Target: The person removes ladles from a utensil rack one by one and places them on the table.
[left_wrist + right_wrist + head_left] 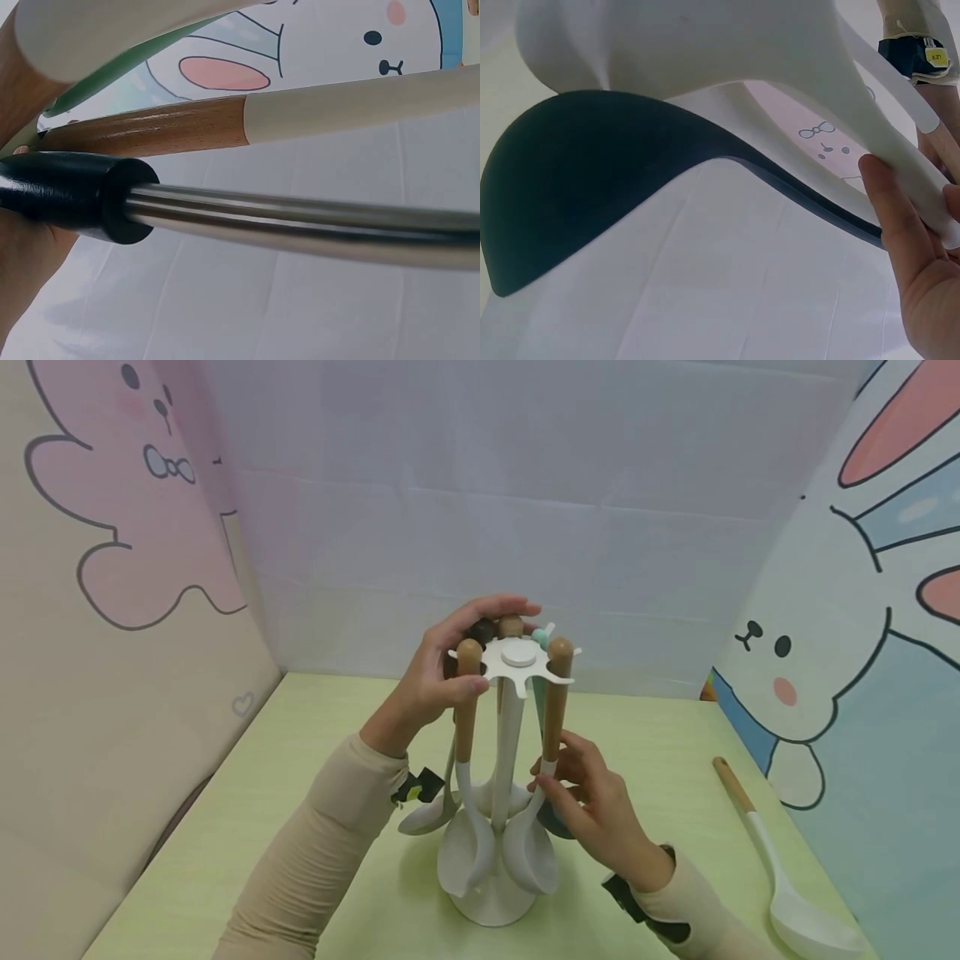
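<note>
A white utensil stand (517,653) with a round base holds several hanging kitchen utensils. My left hand (437,672) wraps the stand's top from the left, its thumb against a front wooden handle (468,718) and its fingers behind the hooks. Close by that palm, the left wrist view shows a black handle (71,193) with a metal shaft. Lower on the right, my right hand (600,810) pinches the white neck of a wooden-handled ladle (534,860). Beside it hangs a dark green utensil (600,172). Another white ladle (457,856) hangs at front left.
A white ladle with a wooden handle (780,877) lies on the light green table (337,718) at far right. Behind stands a pale cloth wall (487,510), with printed cartoon panels on both sides.
</note>
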{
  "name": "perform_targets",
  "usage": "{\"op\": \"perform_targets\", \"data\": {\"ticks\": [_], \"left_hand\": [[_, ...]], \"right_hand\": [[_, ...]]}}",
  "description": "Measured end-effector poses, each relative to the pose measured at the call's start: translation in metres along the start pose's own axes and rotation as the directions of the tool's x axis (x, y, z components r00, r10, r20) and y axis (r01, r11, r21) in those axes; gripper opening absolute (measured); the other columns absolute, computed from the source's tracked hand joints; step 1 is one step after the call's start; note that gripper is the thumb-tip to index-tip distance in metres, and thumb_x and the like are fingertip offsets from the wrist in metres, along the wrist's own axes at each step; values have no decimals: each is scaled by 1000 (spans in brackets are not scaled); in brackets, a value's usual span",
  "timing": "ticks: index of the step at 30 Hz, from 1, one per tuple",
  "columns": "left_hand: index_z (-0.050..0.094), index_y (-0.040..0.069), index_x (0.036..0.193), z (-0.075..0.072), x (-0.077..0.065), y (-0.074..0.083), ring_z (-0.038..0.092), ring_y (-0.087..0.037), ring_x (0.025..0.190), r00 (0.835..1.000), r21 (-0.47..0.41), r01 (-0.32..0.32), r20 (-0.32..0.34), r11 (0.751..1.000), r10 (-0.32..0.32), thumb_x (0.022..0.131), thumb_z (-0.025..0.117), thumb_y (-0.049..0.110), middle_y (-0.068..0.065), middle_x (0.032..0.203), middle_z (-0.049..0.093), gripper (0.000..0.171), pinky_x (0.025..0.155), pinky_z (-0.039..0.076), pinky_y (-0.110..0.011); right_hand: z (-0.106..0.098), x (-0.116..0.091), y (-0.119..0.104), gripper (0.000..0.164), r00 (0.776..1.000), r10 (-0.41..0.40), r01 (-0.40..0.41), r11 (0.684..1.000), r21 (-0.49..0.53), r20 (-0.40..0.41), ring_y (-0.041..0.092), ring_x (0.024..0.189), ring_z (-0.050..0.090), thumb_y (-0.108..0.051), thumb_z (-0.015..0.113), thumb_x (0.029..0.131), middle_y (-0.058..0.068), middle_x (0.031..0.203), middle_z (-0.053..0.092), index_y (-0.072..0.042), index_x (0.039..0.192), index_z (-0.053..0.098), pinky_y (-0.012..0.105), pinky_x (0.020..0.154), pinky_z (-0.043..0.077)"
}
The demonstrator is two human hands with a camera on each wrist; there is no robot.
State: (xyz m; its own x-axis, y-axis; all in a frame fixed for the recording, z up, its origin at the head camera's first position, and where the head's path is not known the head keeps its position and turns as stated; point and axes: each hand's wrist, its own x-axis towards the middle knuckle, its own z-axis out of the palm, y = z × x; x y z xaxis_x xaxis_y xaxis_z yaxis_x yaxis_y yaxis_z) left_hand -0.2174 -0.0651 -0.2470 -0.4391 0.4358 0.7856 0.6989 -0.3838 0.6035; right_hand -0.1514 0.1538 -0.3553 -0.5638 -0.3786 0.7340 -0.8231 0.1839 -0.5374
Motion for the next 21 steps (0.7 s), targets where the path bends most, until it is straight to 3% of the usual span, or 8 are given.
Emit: {"op": "perform_targets", "data": {"ticks": [6,12,16,21], "left_hand": [[40,-18,136,0,-1,-1,54,-34,121,1000,16,1,-2,1000,-1,84,68,44,-26,137,52,86,95,49,-39],[41,-18,135,1,0,-2,52,-44,118,1000,36,-5,-6,999,5,84,66,49,-17,135,56,88,92,50,-36],[41,-19,134,2,1,-3,53,-40,117,1000,40,-4,-10,999,4,84,67,54,-5,133,58,92,90,50,-35],[41,-19,134,4,1,-4,54,-36,117,1000,45,-4,-11,999,5,84,66,58,-2,133,58,95,89,50,-34]], "right_hand": [[-1,2,-1,44,1000,-23,23,1000,-7,4,22,77,70,-9,60,99,13,93,66,8,135,40,24,62,57],[-5,5,-4,44,999,-47,47,999,-14,-9,24,76,70,-5,60,98,14,93,66,8,135,40,23,61,57],[-7,6,-4,49,999,-43,42,999,-12,-12,24,76,70,6,62,93,13,94,65,8,136,40,24,63,57],[-11,7,-4,56,999,-45,45,999,-17,-12,24,77,70,17,62,86,14,94,65,9,136,40,25,63,58]]}}
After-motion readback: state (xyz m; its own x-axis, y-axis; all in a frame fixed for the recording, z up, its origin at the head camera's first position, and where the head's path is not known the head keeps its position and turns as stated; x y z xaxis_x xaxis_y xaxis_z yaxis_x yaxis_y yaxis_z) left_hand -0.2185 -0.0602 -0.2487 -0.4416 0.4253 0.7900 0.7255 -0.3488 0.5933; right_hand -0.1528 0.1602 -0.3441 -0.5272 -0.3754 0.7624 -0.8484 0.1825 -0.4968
